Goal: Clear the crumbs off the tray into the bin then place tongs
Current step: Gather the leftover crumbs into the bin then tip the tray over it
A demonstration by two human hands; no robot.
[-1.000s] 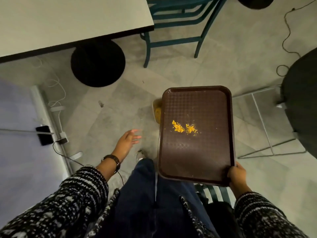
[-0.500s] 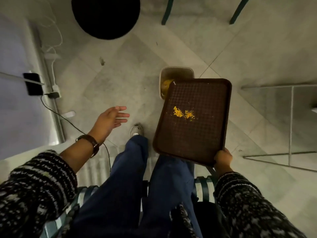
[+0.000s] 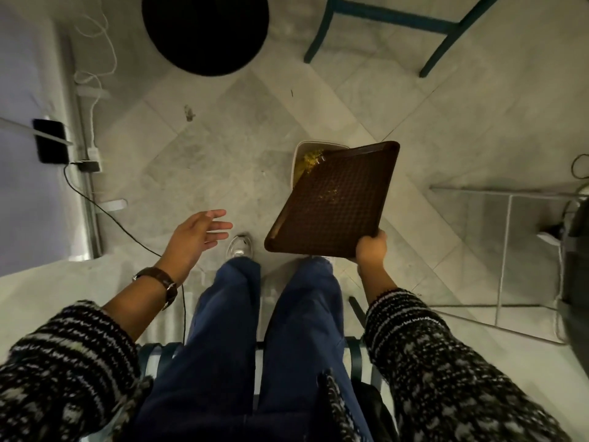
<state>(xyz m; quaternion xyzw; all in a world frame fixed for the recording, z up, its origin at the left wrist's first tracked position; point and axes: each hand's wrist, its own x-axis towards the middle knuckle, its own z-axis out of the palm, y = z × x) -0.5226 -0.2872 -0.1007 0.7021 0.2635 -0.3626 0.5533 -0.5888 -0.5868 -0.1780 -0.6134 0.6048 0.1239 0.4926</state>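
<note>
Honestly, tilt the tray [image 3: 338,215] steeper, low corner over the bin [image 3: 298,154]. Right grip [image 3: 371,250] holds its near corner; the wide, empty left grip [image 3: 197,234] could tap stuck crumbs [image 3: 332,189] loose.

Dim indoor light, low contrast, some grain. The pale floor [image 3: 223,161] ahead of the left hand [image 3: 194,237] fingers [image 3: 221,225] is the brightest zone: even light, soft shadows only. The tray [image 3: 338,202] beyond the right hand [image 3: 371,250] fingers reads near-black. Trousers [image 3: 223,330] and sleeves [image 3: 430,362] behind the fingers crush dark. Chair legs [image 3: 447,49] far ahead are smeared. The wall [image 3: 28,186] left of the fingers has a purple cast. Frame edges bend, wide-angle.
</note>
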